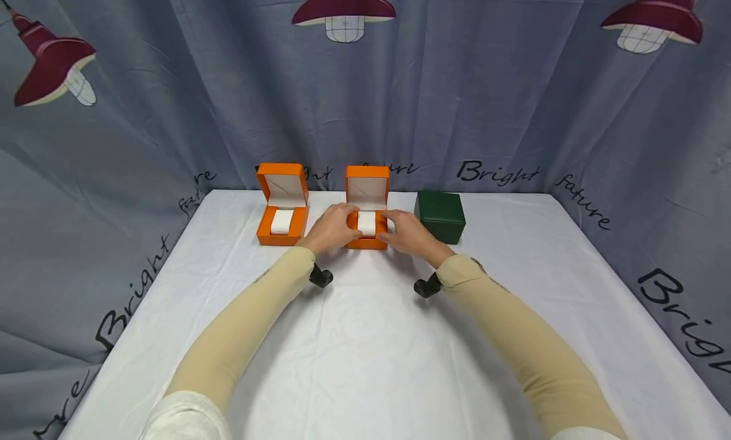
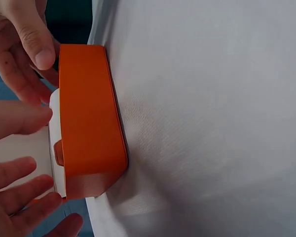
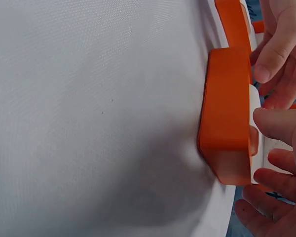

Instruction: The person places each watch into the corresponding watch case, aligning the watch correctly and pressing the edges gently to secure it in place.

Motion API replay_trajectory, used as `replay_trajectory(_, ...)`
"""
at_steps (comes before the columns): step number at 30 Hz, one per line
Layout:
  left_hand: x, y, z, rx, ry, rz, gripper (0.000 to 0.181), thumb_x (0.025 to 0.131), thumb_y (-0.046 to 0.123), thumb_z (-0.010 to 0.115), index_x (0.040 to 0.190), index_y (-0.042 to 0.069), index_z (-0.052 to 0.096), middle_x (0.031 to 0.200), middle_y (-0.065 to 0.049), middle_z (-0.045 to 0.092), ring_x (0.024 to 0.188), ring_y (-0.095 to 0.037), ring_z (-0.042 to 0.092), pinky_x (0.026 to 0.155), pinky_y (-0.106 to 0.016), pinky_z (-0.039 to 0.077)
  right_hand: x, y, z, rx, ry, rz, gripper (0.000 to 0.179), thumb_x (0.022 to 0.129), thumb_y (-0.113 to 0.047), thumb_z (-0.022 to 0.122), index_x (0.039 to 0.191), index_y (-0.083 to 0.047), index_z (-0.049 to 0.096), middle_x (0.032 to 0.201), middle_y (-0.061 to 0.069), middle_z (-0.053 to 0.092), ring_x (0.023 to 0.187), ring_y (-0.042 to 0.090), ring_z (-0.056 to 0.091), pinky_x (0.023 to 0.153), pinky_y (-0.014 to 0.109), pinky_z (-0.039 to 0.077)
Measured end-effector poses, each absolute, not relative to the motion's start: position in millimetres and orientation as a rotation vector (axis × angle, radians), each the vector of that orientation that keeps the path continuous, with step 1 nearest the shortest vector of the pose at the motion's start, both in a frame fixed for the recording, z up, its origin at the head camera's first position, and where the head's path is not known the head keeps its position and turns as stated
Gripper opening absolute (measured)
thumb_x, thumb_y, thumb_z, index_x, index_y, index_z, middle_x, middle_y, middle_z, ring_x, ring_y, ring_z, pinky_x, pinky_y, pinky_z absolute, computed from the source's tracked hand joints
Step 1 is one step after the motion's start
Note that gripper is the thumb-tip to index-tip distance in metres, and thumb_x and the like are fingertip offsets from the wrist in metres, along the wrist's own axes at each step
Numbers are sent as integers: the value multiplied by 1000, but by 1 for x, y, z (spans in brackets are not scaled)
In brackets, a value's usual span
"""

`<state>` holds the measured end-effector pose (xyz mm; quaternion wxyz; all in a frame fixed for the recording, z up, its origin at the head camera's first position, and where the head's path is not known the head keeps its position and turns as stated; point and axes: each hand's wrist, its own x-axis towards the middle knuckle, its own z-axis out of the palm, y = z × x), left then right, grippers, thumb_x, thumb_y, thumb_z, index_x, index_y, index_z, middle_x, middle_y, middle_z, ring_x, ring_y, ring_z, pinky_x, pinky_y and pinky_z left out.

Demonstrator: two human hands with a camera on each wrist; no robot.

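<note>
An orange watch box (image 1: 371, 244) stands on the table with its lid (image 1: 367, 187) raised, showing a pale lining. Inside its base sits a white cushion (image 1: 367, 223). From the left, my left hand (image 1: 332, 228) reaches over the box's side, its thumb and fingers spread at the cushion. My right hand (image 1: 412, 235) comes in opposite, fingertips at the box's right rim. In the left wrist view, the left thumb (image 2: 24, 117) lies close over the cushion. The right wrist view shows the right thumb (image 3: 274, 121) near the cushion's edge, fingers apart.
Left of the middle box, a second orange box (image 1: 278, 239) stands with its lid up and a white cushion (image 1: 282, 221) inside. A closed dark green box (image 1: 441, 214) is to the right. Behind the white-covered table (image 1: 365, 345) hangs a grey curtain (image 1: 228, 78).
</note>
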<state>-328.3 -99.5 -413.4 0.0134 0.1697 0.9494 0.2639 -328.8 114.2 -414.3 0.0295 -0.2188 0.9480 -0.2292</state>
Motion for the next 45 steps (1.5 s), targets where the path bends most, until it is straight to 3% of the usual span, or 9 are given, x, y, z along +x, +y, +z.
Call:
replay_trajectory(6,-338,-99,-417,526,2884,827,70,87,35,79,147,13,51,153,-6,48,141,-29,40,118,-50,34,-331,113,-418,-586,2906,-707,61,94,-31,72,144,-2,52,146,17,54,134,33,51,111,49,43)
replay_trajectory(15,-347,-102,-417,498,2827,871,73,84,36,81,148,18,51,145,-6,51,126,-26,41,111,-50,40,-333,115,-424,-547,2893,-731,62,94,-35,71,144,-2,53,145,17,55,131,33,54,110,48,45)
replay_trajectory(25,-357,-102,-417,494,2795,841,67,84,27,82,145,21,55,138,-5,53,121,-24,40,107,-48,43,-330,115,-424,-573,2892,-740,61,94,-35,71,143,-2,54,145,16,56,132,32,53,111,48,43)
replay_trajectory(45,-361,-88,-413,519,2848,739,63,80,24,85,139,17,61,136,-6,55,119,-24,43,105,-47,45,-330,117,-427,-554,2897,-754,62,95,-36,71,144,-4,53,146,15,55,134,30,53,112,46,43)
